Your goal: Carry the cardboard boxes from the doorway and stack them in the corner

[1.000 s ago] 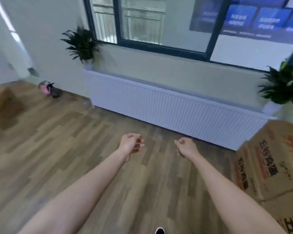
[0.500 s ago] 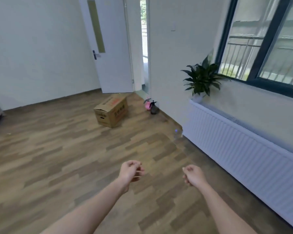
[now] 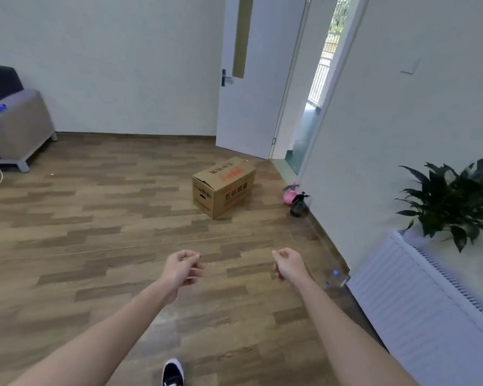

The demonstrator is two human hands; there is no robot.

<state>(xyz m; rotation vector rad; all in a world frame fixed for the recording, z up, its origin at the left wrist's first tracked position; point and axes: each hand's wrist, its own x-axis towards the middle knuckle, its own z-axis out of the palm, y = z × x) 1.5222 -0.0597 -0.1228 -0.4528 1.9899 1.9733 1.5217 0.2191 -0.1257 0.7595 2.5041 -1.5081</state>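
Cardboard box closed, upright on wood floor, near open white door and doorway. Well apart from both hands. Left hand and right hand out front above floor, fingers loosely curled, holding nothing. Pink spray bottle and dark spray bottle by wall, right of box. Potted plant on radiator.

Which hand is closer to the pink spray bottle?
Right. The right hand is nearly in line with the pink spray bottle, short of it; the left hand is farther left.
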